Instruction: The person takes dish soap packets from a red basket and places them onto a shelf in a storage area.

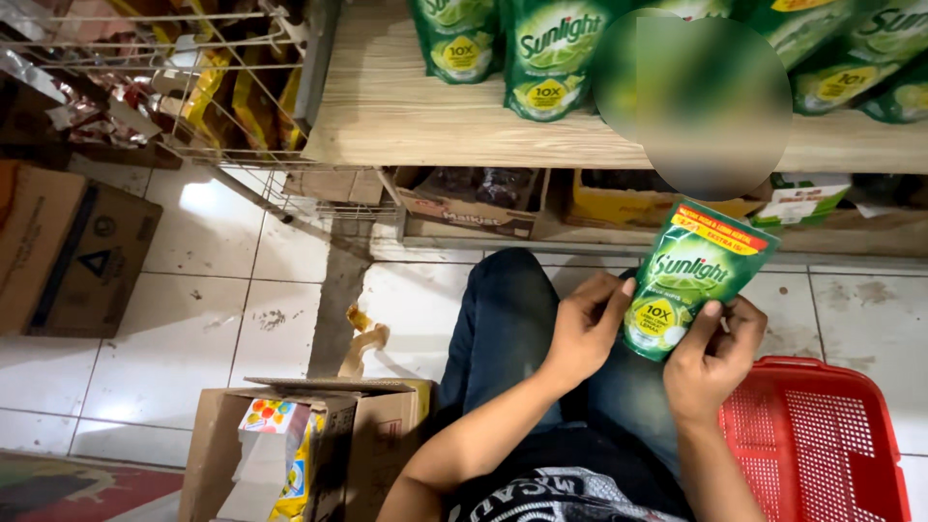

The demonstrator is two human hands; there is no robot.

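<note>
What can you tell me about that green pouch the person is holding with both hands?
The green pouch is a soft, glossy plastic refill pack with a yellow round patch low on its front and a red and yellow band across its top. It is held tilted, top leaning right, in front of the wooden shelf. The left hand grips its lower left edge, the right hand its bottom right.

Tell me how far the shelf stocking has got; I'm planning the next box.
Done: several green pouches lie on the wooden shelf. In hand: left hand and right hand hold one green pouch. Left: the open cardboard box holds other packets; red plastic basket contents unclear.
</note>
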